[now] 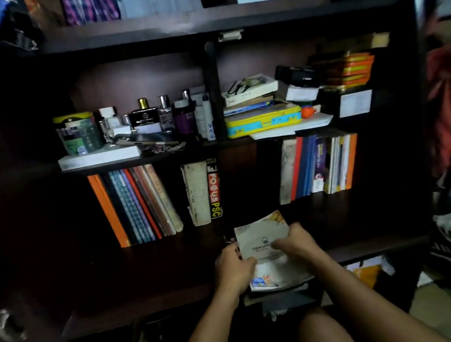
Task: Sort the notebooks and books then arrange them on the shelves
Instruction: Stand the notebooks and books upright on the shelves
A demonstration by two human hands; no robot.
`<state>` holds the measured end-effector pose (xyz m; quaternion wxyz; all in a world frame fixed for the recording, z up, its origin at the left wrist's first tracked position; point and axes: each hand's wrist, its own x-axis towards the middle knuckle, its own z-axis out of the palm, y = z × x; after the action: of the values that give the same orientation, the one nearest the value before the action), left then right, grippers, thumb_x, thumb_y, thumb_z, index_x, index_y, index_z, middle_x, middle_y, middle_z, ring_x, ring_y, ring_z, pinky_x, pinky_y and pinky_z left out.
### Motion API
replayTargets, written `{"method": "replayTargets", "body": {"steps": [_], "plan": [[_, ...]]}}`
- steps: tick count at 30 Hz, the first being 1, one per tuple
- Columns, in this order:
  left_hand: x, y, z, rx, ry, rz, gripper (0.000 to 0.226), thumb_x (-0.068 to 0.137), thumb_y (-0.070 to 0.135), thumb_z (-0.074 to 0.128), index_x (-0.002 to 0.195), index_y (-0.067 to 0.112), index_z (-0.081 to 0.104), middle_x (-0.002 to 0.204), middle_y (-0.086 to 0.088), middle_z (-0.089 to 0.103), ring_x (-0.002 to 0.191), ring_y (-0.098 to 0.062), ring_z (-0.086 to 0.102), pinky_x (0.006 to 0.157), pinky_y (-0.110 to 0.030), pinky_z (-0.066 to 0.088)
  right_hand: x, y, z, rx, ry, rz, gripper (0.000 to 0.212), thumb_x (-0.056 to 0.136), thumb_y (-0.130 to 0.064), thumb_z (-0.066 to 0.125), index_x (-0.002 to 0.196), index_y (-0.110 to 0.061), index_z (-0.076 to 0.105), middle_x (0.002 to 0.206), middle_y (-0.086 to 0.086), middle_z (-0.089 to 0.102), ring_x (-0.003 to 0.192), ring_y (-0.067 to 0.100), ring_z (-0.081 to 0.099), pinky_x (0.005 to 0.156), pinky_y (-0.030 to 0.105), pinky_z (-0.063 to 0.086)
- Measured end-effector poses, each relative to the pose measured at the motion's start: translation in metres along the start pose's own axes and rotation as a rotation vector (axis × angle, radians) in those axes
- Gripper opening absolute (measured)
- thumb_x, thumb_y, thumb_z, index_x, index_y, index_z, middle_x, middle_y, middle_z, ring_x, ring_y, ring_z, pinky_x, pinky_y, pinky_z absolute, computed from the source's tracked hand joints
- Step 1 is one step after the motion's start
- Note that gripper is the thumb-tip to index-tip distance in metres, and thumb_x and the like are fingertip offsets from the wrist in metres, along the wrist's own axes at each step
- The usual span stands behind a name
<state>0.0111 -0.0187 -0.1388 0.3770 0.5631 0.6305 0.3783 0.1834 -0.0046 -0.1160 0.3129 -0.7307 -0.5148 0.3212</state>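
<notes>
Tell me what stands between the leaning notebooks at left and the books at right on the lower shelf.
Head view: two thick books stand between the leaning notebooks and the right books, with dark gaps either side.

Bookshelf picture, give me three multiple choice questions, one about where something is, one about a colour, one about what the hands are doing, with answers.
1. Where does the yellow case lie?
A. upper shelf, right compartment
B. lower shelf, left
C. on the floor

2. What colour is the outermost book at the left end of the left row?
A. green
B. orange
C. white

3. What are the hands doing?
A. both hang idle
B. only one holds a bottle
C. both hold a pale booklet

Answers: 1 A, it sits right of the divider above the standing books. 2 B, its cover is orange. 3 C, the left hand and right hand grip the booklet together.
</notes>
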Motion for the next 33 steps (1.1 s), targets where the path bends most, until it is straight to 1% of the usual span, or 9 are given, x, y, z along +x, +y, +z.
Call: {"method": "replayTargets", "body": {"steps": [5, 8, 10, 13, 16, 19, 23, 30, 33], "plan": [[0.011, 0.002, 0.015, -0.016, -0.127, 0.193, 0.052, 0.087, 0.003, 0.071, 0.135, 0.017, 0.057, 0.122, -0.002, 0.065, 0.103, -0.015, 0.067, 0.079, -0.012, 0.052, -0.004, 0.026, -0.033, 0.133, 0.229, 0.015, 0.043, 0.085, -0.011, 0.073, 0.125, -0.014, 0.057, 0.119, 0.007, 0.067, 0.104, 0.024, 0.064, 0.091, 0.037, 0.052], [0.024, -0.003, 0.012, 0.472, 0.137, 0.354, 0.046, 0.093, 0.043, 0.064, 0.137, 0.033, 0.055, 0.136, 0.005, 0.057, 0.127, -0.023, 0.054, 0.102, -0.03, 0.039, -0.005, 0.046, -0.048, 0.193, 0.339, 0.039, 0.037, 0.083, -0.015, 0.077, 0.118, -0.016, 0.065, 0.105, 0.001, 0.071, 0.092, 0.018, 0.066, 0.084, 0.035, 0.055], [0.03, -0.008, 0.011, 0.681, 0.091, 0.304, 0.057, 0.095, 0.063, 0.047, 0.147, 0.038, 0.043, 0.154, 0.006, 0.042, 0.142, -0.022, 0.038, 0.114, -0.039, 0.028, -0.005, 0.054, -0.05, 0.254, 0.359, 0.051, 0.036, 0.083, -0.016, 0.078, 0.116, -0.015, 0.067, 0.099, -0.002, 0.072, 0.088, 0.018, 0.069, 0.085, 0.039, 0.058], [0.039, -0.013, 0.017, 0.635, -0.142, 0.354, 0.061, 0.1, 0.062, 0.039, 0.154, 0.032, 0.035, 0.162, -0.002, 0.033, 0.149, -0.026, 0.028, 0.118, -0.036, 0.024, -0.006, 0.052, -0.039, 0.239, 0.339, 0.033, 0.032, 0.086, -0.016, 0.075, 0.117, -0.015, 0.066, 0.099, -0.003, 0.072, 0.088, 0.016, 0.069, 0.086, 0.042, 0.058], [0.047, -0.006, 0.017, 0.411, -0.273, 0.36, 0.063, 0.096, 0.056, 0.054, 0.152, 0.034, 0.036, 0.154, 0.0, 0.045, 0.137, -0.026, 0.046, 0.11, -0.032, 0.039, -0.007, 0.038, -0.018, 0.095, 0.259, 0.006, 0.032, 0.091, -0.013, 0.064, 0.122, -0.013, 0.058, 0.115, 0.004, 0.068, 0.099, 0.018, 0.062, 0.086, 0.033, 0.051], [0.048, -0.009, 0.015, 0.217, -0.265, 0.391, 0.07, 0.08, 0.055, 0.07, 0.142, 0.047, 0.04, 0.153, 0.005, 0.042, 0.133, -0.022, 0.051, 0.111, -0.031, 0.042, -0.006, 0.026, 0.005, -0.107, 0.238, -0.009, 0.041, 0.09, -0.017, 0.059, 0.129, -0.01, 0.048, 0.131, 0.011, 0.055, 0.121, 0.031, 0.049, 0.099, 0.035, 0.041], [0.052, -0.015, 0.017, 0.2, -0.21, 0.383, 0.07, 0.09, 0.028, 0.074, 0.15, 0.033, 0.039, 0.161, -0.001, 0.027, 0.14, -0.023, 0.04, 0.106, -0.018, 0.029, -0.013, 0.021, 0.014, -0.248, 0.266, -0.04, 0.054, 0.091, -0.03, 0.059, 0.14, -0.012, 0.046, 0.135, 0.013, 0.044, 0.126, 0.033, 0.041, 0.106, 0.035, 0.033], [0.044, -0.014, 0.021, 0.318, -0.168, 0.403, 0.065, 0.091, 0.037, 0.07, 0.149, 0.032, 0.04, 0.165, 0.0, 0.021, 0.144, -0.026, 0.037, 0.112, -0.028, 0.033, -0.045, 0.028, -0.003, -0.419, 0.26, -0.061, 0.068, 0.088, -0.046, 0.062, 0.146, -0.017, 0.039, 0.137, 0.01, 0.04, 0.128, 0.033, 0.038, 0.104, 0.04, 0.035], [0.037, -0.011, 0.019, 0.353, -0.157, 0.427, 0.058, 0.092, 0.044, 0.067, 0.144, 0.029, 0.047, 0.155, 0.002, 0.038, 0.137, -0.024, 0.046, 0.103, -0.026, 0.038, -0.061, 0.042, -0.005, -0.5, 0.243, -0.046, 0.059, 0.087, -0.053, 0.059, 0.135, -0.019, 0.05, 0.125, 0.005, 0.043, 0.121, 0.028, 0.04, 0.099, 0.039, 0.039]]}}
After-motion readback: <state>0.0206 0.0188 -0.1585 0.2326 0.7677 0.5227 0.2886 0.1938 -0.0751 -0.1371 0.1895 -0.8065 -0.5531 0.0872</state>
